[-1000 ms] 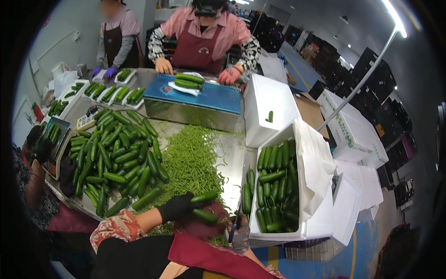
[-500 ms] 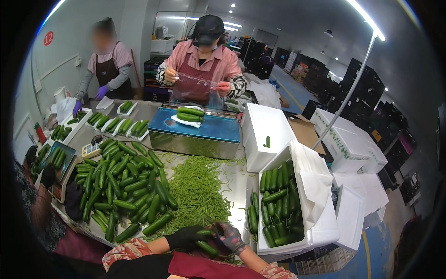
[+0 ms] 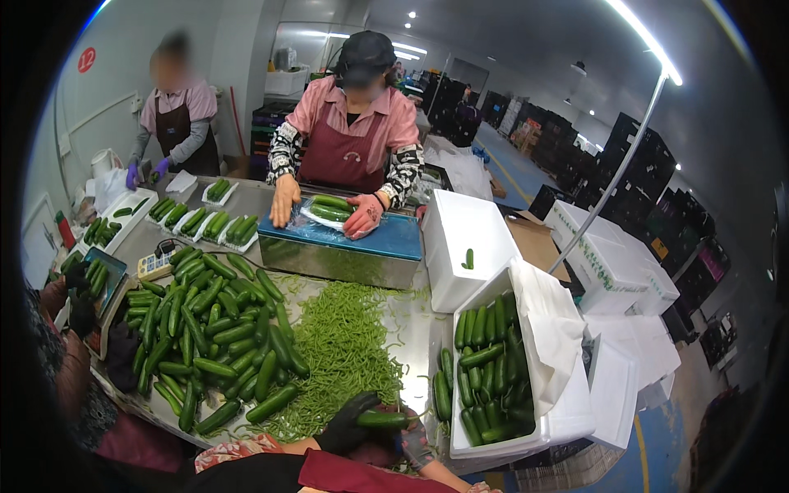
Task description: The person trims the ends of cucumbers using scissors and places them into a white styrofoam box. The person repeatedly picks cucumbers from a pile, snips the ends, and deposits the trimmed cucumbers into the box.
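Low in the view, my black-gloved left hand (image 3: 343, 426) is closed on a cucumber (image 3: 382, 419), held level over a bed of small slender green pieces (image 3: 345, 337). My right hand (image 3: 412, 437), in a grey patterned glove, is just beside that cucumber's right end, its fingers mostly hidden. To the left lies a big pile of cucumbers (image 3: 218, 329) on the steel table (image 3: 411, 320). Right of my hands stands a white foam box (image 3: 567, 423) packed with cucumbers, with a white sheet (image 3: 544, 329) folded over its side.
Opposite, a co-worker (image 3: 345, 140) handles a tray of cucumbers on a blue-topped wrapping machine (image 3: 399, 242). Another worker (image 3: 185, 127) stands at back left; someone's dark-gloved hands (image 3: 80, 312) are at the left edge. More foam boxes (image 3: 456, 222) and a lamp pole (image 3: 612, 164) are at right.
My hands have drawn close together low in the view, the cucumber moving down with them. The co-worker opposite has gone from holding clear film up to pressing it around the tray.
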Demonstrator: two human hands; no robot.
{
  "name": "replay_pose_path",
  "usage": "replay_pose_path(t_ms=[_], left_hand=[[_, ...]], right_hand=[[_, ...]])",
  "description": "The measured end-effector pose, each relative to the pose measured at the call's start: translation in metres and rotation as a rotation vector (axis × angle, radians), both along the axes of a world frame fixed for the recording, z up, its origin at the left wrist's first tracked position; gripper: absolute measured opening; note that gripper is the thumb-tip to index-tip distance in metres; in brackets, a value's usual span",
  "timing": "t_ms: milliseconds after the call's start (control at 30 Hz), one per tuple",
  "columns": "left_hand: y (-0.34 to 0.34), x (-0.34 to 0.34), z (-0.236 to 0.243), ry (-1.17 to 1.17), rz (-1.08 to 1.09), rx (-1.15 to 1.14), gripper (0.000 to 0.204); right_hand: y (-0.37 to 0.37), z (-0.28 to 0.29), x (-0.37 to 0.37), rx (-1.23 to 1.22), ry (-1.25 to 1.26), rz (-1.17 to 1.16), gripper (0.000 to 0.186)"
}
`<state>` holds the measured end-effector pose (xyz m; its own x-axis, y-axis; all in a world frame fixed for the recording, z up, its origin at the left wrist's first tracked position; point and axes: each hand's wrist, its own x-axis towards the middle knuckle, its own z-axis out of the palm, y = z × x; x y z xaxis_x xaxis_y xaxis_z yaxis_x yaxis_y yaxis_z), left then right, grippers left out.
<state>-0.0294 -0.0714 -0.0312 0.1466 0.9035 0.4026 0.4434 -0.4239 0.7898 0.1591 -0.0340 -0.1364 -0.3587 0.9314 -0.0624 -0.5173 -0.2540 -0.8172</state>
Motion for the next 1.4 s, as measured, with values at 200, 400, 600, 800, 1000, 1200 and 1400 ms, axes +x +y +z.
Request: replay_pose_path(t_ms=[200, 400, 600, 800, 1000, 1200, 1400], left_hand=[[0.001, 0.007, 0.004, 0.001, 0.124, 0.014, 0.047], [-0.005, 0.014, 0.016, -0.008, 0.162, -0.143, 0.053], [-0.002, -0.002, 0.041, 0.503, 0.133, 0.176, 0.05], [-0.012, -0.007, 0.009, 0.31, -0.038, 0.04, 0.05], [-0.017, -0.008, -0.001, 0.298, -0.056, 0.164, 0.053], [-0.026, -0.003, 0.003, 0.517, -0.06, 0.14, 0.065], [-0.016, 0.018, 0.009, 0.503, -0.021, 0.104, 0.071]], right_hand=[[-0.006, 0.029, -0.004, -0.049, 0.106, -0.013, 0.042], [0.003, 0.011, -0.018, -0.349, 0.795, 0.224, 0.041], [0.023, 0.013, -0.002, -0.156, 0.684, 0.668, 0.046], [-0.01, 0.072, 0.011, -0.161, -0.071, 0.2, 0.036], [-0.016, 0.001, 0.019, -0.21, 0.162, 0.024, 0.024], [-0.029, 0.042, 0.006, -0.197, 0.307, -0.161, 0.026], [-0.016, 0.038, -0.011, -0.27, 0.404, 0.022, 0.036]])
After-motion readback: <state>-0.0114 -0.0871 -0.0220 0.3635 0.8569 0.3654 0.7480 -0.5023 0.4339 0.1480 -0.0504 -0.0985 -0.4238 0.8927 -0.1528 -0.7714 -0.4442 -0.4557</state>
